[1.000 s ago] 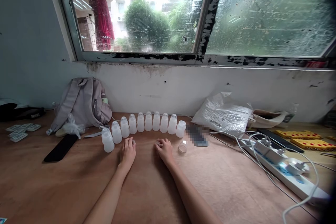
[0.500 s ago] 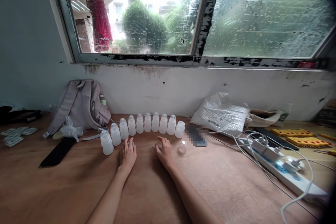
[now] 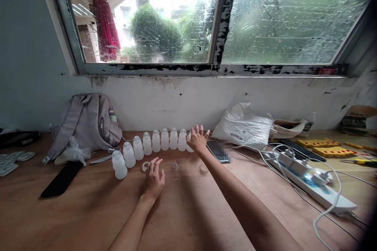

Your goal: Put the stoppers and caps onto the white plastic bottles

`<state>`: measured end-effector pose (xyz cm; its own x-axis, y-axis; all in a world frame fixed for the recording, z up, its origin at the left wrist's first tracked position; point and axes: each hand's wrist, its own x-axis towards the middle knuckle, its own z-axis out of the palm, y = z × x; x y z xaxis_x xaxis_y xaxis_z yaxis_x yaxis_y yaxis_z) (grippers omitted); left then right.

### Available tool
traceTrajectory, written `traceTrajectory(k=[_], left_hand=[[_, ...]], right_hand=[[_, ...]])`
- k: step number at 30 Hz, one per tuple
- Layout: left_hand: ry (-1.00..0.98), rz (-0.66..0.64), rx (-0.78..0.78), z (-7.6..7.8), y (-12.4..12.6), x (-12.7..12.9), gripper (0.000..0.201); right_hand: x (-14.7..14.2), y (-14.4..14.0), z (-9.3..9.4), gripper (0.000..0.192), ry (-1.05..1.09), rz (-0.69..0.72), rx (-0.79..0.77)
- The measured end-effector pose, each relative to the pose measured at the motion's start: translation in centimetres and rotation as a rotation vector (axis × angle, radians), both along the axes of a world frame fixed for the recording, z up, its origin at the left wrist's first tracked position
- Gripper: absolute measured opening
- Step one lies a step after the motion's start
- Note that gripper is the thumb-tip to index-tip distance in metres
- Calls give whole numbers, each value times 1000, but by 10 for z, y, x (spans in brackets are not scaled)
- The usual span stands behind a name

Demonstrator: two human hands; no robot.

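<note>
Brown wooden table (image 3: 73, 211) below a rain-streaked window (image 3: 176, 19). Translucent white bottles (image 3: 147, 145) (capped) stand in a curved row. Right hand (image 3: 198, 139) spread open at the row's end; left hand (image 3: 154, 178) flat, empty.

Your left hand (image 3: 154, 178) rests on reddish-brown wood, the table (image 3: 88, 211), beside frosted white bottles (image 3: 147, 145) and a white ring (image 3: 145, 166). A pale grey backpack (image 3: 85, 123) sits at the far left edge, a black phone (image 3: 60, 178) near it; yellow boards with red dots (image 3: 318, 143) lie far right, by a white power strip (image 3: 321, 192).
</note>
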<state>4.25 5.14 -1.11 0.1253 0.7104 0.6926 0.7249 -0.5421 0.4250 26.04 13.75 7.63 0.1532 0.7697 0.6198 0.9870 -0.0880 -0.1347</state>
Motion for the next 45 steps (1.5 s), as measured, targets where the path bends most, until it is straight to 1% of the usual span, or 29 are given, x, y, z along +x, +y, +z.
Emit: traceTrajectory(k=[2, 4, 7, 9, 11, 14, 16, 18, 20, 24, 27, 29, 31, 33, 35, 37, 41, 43, 45], left_hand=[[-12, -22, -17, 0, -1, 1, 37], [-23, -30, -26, 1, -2, 2, 36], [-50, -34, -26, 4, -8, 7, 37], [-56, -43, -28, 7, -16, 12, 40], [-34, -69, -37, 9, -25, 19, 50], [48, -170, -46, 11, -37, 27, 70], [73, -253, -90, 12, -42, 30, 68], [36, -306, -194, 15, -46, 32, 58], [-38, -331, -313, 21, -48, 34, 51], [-188, -387, -470, 36, -51, 40, 43], [-348, -449, -629, 42, -51, 46, 36], [-484, -533, -823, 42, -50, 49, 32], [-625, -655, -1045, 40, -49, 49, 31], [-749, -769, -1216, 37, -48, 47, 32], [-838, -843, -1320, 34, -46, 44, 33], [-894, -871, -1415, 32, -44, 40, 36], [-930, -936, -1610, 30, -37, 34, 44], [-920, -981, -1664, 30, -34, 32, 46], [-904, -1006, -1682, 31, -31, 31, 47]], right_hand=[[1, -2, -3, 34, -6, 55, 10], [0, -11, -8, 27, -3, 105, 33], [-1, -34, -12, 29, 47, 127, 94], [-2, -54, -13, 32, 174, 159, 182], [-5, -74, -18, 32, 366, 199, 211], [-16, -102, -32, 31, 618, 244, 133], [-25, -114, -43, 31, 706, 300, 107], [-31, -121, -51, 31, 767, 362, 81], [-33, -122, -53, 32, 823, 392, 69], [-28, -118, -49, 32, 931, 371, 92], [-23, -116, -48, 31, 982, 381, 97], [-21, -117, -49, 29, 1010, 403, 105], [-19, -118, -50, 28, 1030, 424, 118], [-18, -120, -51, 27, 1038, 437, 128], [-18, -120, -50, 27, 1039, 444, 133], [-19, -121, -50, 28, 1039, 450, 138], [-20, -123, -50, 30, 1037, 451, 169], [-21, -124, -51, 30, 1034, 441, 190], [-21, -125, -51, 30, 1036, 433, 205]])
